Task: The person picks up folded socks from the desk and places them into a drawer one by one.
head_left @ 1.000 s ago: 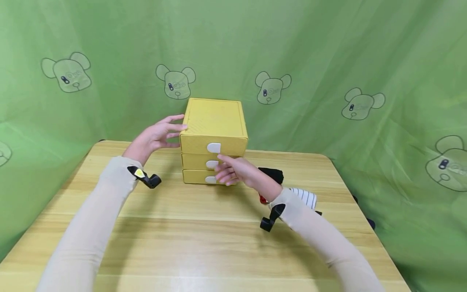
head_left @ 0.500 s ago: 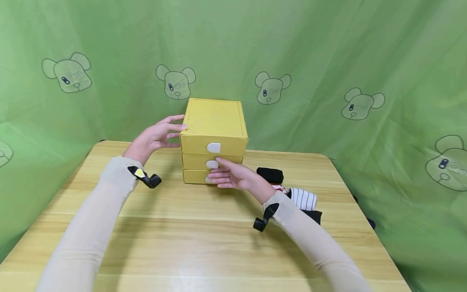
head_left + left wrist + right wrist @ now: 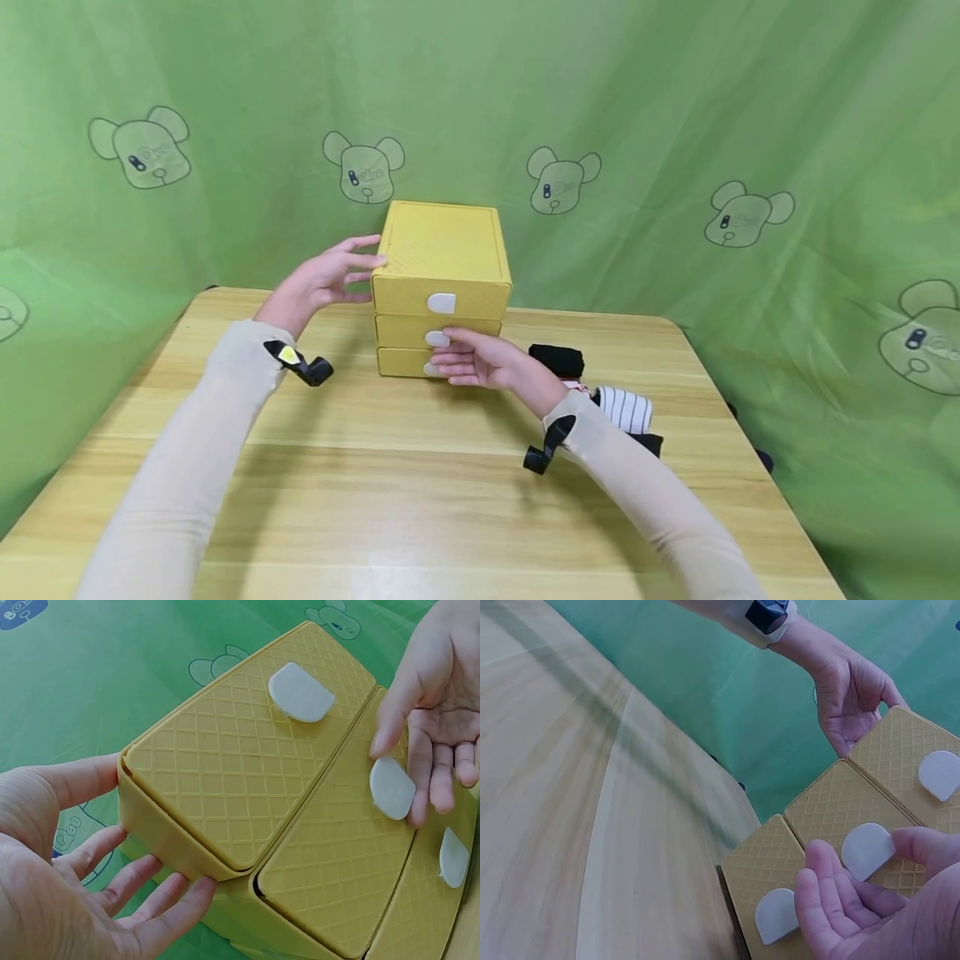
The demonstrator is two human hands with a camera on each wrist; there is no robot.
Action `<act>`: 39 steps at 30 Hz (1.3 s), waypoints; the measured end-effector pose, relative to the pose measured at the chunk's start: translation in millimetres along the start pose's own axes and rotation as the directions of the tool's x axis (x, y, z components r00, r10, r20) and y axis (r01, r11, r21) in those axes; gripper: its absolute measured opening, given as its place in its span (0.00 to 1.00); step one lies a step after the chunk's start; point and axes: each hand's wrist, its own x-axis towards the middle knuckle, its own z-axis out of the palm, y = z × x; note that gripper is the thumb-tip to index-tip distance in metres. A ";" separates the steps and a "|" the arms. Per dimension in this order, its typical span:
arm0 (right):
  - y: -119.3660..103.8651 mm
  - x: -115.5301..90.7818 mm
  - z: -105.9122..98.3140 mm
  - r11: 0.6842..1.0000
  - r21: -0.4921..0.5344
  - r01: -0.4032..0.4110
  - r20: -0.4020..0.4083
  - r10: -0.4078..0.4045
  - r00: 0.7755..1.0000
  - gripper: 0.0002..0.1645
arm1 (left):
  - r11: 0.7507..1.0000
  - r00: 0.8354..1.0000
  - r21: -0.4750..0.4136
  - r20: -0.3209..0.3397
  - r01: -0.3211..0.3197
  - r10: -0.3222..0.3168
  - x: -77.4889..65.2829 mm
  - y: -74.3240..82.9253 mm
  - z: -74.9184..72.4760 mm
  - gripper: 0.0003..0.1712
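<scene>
A yellow three-drawer box stands at the back of the wooden table, all drawers closed, each front bearing a white tab. My left hand rests its spread fingertips on the box's left side and upper left edge. At the middle drawer, my right hand pinches the white tab handle between thumb and index finger. The other fingers lie curled below it, partly in front of the bottom tab. In the left wrist view, the top tab is untouched.
Right of the box lie a rolled black cloth, a white striped rolled cloth and another black cloth partly behind the right sleeve. A red-and-white item is mostly hidden. A green curtain hangs behind the table.
My right hand has moved slightly left and down from beside the drawer fronts to the middle tab, uncovering more of the cloths. The left hand stays in place.
</scene>
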 end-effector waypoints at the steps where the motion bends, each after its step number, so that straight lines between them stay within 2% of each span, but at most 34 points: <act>1: 0.8 -0.9 -0.5 1.000 0.002 -0.001 0.003 0.001 1.000 0.35 | 1.000 1.000 -0.003 0.001 0.003 -0.003 0.9 -0.2 0.3 0.44; 6: 6.4 -8.4 -0.7 1.000 -0.016 -0.001 0.035 0.002 0.999 0.36 | 1.000 1.000 -0.009 -0.005 0.002 -0.002 1.3 -0.3 1.4 0.43; 12: 14.8 -23.9 4.0 0.997 -0.076 0.013 0.083 -0.007 0.997 0.37 | 0.998 0.999 0.047 0.021 -0.031 0.030 -0.7 -1.7 -0.8 0.43; 19: 31.3 -47.6 15.5 0.993 -0.119 0.026 0.080 -0.016 0.997 0.36 | 0.996 0.998 0.071 0.035 -0.046 0.043 -3.2 -3.8 -2.0 0.43; 32: 60.0 -87.1 34.5 0.992 -0.125 0.012 0.082 -0.001 0.997 0.38 | 0.997 0.998 0.060 0.036 -0.046 0.044 -6.6 -4.8 -1.5 0.43; 39: 69.3 -95.6 39.1 0.990 -0.142 0.002 0.095 0.012 0.995 0.40 | 0.999 1.000 0.023 0.013 -0.024 0.024 -2.8 -3.3 -0.8 0.44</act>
